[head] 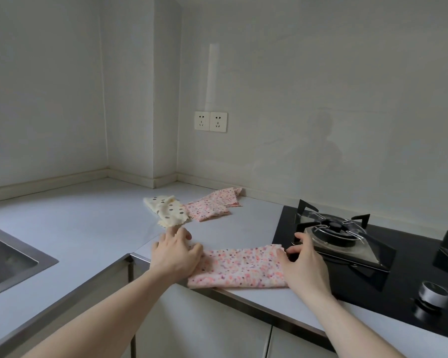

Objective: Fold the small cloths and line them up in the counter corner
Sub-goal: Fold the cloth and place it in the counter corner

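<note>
Left hand (176, 251) pinches one end of the pink speckled cloth (239, 267) at the grey counter's (88, 228) front edge; right hand (304, 262) grips the other end beside the black hob (398, 267).

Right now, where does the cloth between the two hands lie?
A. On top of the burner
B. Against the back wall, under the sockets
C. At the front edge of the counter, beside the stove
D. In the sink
C: the pink speckled cloth lies flat at the counter's front edge, with the left hand on one end and the right hand on the other, next to the stove.
</note>
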